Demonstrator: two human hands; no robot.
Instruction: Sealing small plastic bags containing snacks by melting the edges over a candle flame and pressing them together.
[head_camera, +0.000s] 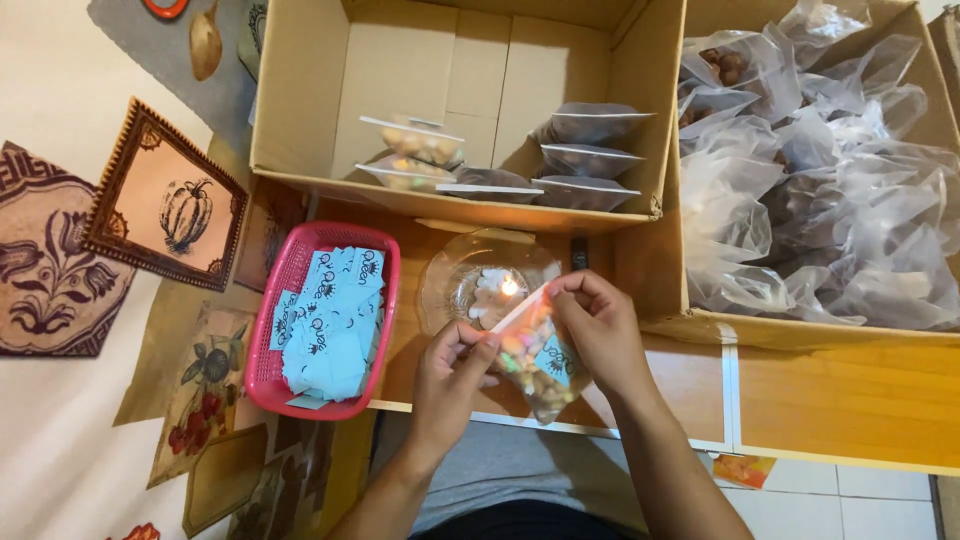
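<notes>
Both hands hold one small clear plastic bag (535, 365) filled with colourful sweets and a light blue label. My left hand (450, 375) pinches the bag's lower left top edge. My right hand (598, 330) pinches the upper right end of the same edge. The bag's mouth sits right over a small lit candle (508, 288), which stands in a clear glass dish (455, 280) on the wooden table.
A pink basket (272, 300) of light blue paper labels sits left of the dish. Behind it an open cardboard box (300, 100) holds several filled bags. A second box (830, 325) at right is heaped with clear plastic bags. A patterned cloth covers the left.
</notes>
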